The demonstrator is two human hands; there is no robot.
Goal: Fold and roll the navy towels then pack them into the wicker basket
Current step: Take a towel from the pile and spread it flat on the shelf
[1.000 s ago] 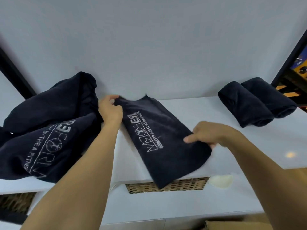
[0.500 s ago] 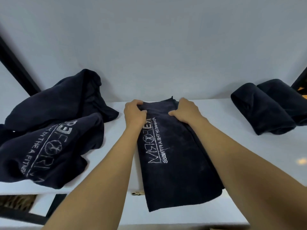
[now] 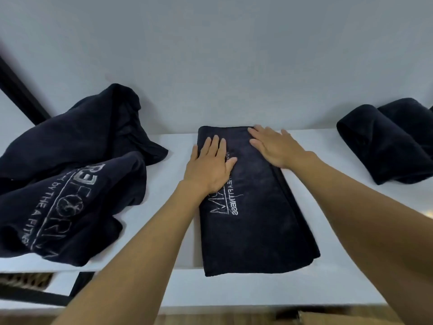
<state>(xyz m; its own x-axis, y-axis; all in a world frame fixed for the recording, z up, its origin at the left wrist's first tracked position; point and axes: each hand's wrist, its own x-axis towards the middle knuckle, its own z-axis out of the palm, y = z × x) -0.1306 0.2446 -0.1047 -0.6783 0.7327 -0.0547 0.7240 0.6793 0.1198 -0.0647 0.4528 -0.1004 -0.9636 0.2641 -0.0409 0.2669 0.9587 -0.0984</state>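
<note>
Two hands are lying flat with fingers spread, no longer gripping corners | left hand and right hand are smoothing the folded towel lengthwise on the surface | fold is looking finished; rolling is likely coming next

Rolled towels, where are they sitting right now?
In the head view, the two rolled towels lie side by side at the far right of the white shelf, right of the folded towel.
</note>
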